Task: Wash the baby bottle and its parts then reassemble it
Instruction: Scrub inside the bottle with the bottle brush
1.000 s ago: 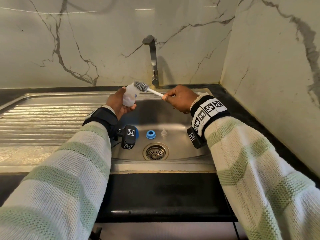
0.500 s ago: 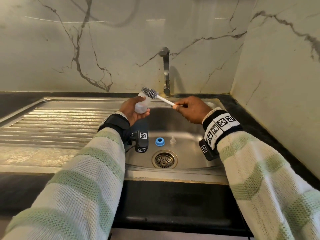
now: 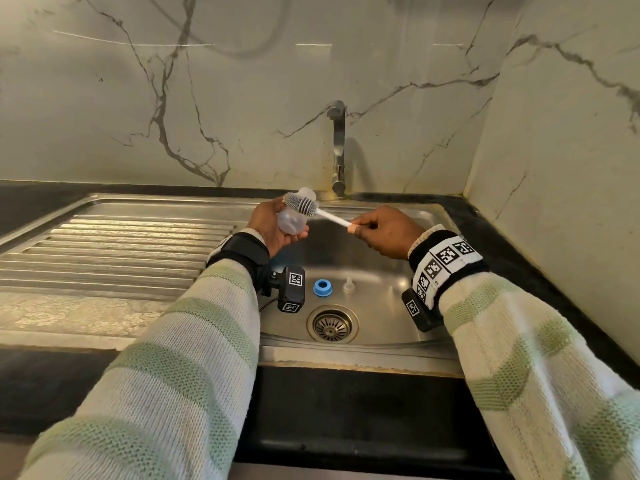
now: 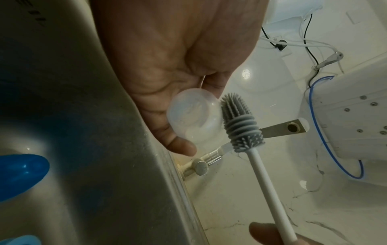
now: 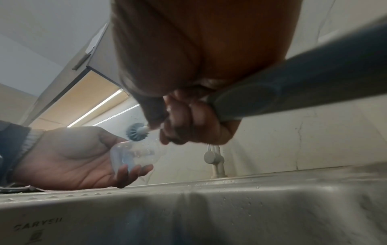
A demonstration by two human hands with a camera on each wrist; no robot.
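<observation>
My left hand (image 3: 273, 225) holds the clear baby bottle (image 3: 292, 221) over the sink's back left corner, its fingers curled under it. My right hand (image 3: 372, 232) pinches the white handle of the bottle brush (image 3: 332, 219). The brush's grey silicone head (image 3: 301, 206) lies across the outside of the bottle's upper part. In the left wrist view the brush head (image 4: 240, 122) stands beside the bottle (image 4: 192, 119), not inside it. The right wrist view has the brush head (image 5: 135, 131) just above the bottle (image 5: 136, 155). A blue screw ring (image 3: 322, 287) and a clear nipple (image 3: 349, 285) lie on the sink floor.
The steel sink (image 3: 381, 341) has a drain (image 3: 331, 323) near its front, below the ring and nipple. A faucet (image 3: 337, 147) rises at the back against the marble wall. A ribbed draining board (image 3: 114, 251) stretches to the left. Another marble wall closes the right side.
The brush head has moved left, from beside the bottle's top to across it. The head camera has tilted up, so both hands sit lower in the picture.
</observation>
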